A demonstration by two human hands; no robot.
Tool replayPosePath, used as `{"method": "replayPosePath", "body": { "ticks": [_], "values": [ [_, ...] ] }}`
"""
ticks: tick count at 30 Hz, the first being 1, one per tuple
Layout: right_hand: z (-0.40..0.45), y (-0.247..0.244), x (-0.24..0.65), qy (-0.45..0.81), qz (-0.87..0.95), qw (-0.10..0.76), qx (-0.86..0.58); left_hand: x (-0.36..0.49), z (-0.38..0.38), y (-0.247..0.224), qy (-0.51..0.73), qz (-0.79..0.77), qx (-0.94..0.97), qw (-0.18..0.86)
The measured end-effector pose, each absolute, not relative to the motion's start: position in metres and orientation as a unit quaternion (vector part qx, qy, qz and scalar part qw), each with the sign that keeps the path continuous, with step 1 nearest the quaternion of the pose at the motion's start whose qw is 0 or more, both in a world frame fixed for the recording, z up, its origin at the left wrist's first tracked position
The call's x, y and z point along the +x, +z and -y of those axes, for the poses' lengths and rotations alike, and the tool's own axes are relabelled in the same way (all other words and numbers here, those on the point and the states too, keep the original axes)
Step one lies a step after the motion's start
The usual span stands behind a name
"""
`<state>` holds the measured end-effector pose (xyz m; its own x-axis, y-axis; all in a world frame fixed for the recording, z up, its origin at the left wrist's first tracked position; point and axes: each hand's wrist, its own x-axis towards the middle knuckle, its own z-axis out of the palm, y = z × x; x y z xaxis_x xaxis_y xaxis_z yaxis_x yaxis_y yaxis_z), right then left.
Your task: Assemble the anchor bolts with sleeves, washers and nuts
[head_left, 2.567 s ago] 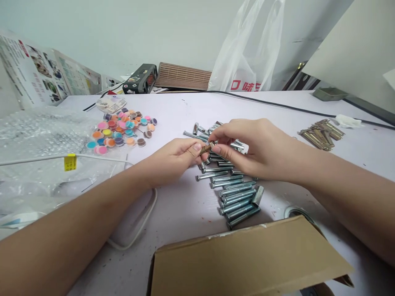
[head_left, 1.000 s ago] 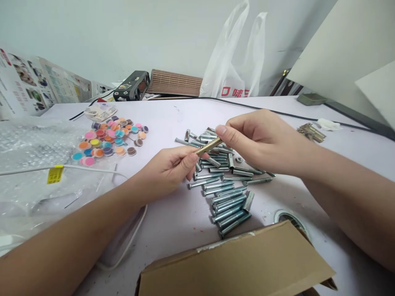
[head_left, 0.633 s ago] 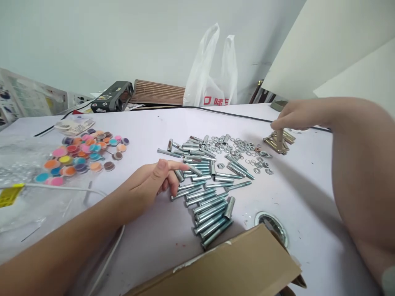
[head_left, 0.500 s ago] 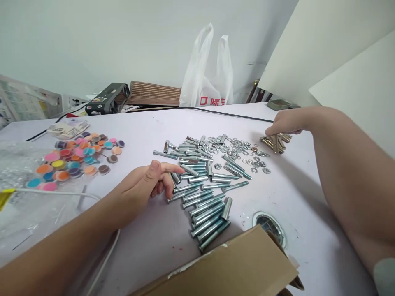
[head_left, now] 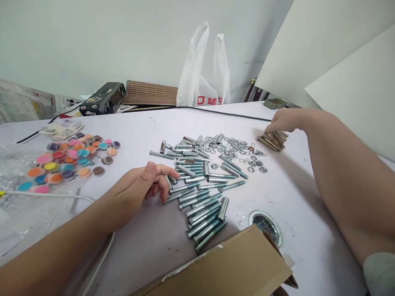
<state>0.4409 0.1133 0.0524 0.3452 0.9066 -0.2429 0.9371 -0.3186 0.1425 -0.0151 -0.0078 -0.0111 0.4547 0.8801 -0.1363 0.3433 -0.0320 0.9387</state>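
Observation:
My left hand (head_left: 140, 183) rests at the left edge of a spread of silver bolts (head_left: 200, 209), thumb raised and fingers loosely bent and apart. Its fingertips are beside short metal sleeves (head_left: 186, 170), and no held object shows. At the far right, my right hand (head_left: 285, 120) reaches down onto a small pile of brass-coloured screws (head_left: 271, 142). Those fingers are bent together against the pile; what lies between their tips is hidden. Silver nuts and washers (head_left: 237, 146) lie between the bolts and the screws.
A cardboard box (head_left: 228, 267) stands at the front, near a round grommet (head_left: 266, 226). Colourful small pots (head_left: 68, 160) and clear plastic wrap (head_left: 21, 205) lie left, with a white cable (head_left: 103, 255). Behind are a white plastic bag (head_left: 203, 78), a bamboo mat (head_left: 151, 93) and a black cable (head_left: 228, 114).
The view has shifted a little, so everything sits slightly further left. A brass-coloured screw that stood upright under my right hand no longer stands out from the pile. My left hand keeps its pose.

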Motion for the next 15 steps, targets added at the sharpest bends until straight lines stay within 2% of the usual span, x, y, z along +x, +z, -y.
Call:
{"method": "replayPosePath", "body": {
  "ticks": [6,11,15],
  "values": [
    [-0.112,0.055,0.441,-0.073,-0.557,0.144,0.814,-0.01,0.013,-0.007,0.275,-0.462,0.666,0.517],
    [-0.105,0.078,0.427,-0.038,-0.543,0.093,0.834,-0.016,0.004,-0.014,0.262,-0.441,0.661,0.548],
    [-0.093,0.097,0.398,-0.002,-0.578,0.05,0.815,-0.017,-0.002,-0.013,0.301,-0.454,0.575,0.61]
  ]
}}
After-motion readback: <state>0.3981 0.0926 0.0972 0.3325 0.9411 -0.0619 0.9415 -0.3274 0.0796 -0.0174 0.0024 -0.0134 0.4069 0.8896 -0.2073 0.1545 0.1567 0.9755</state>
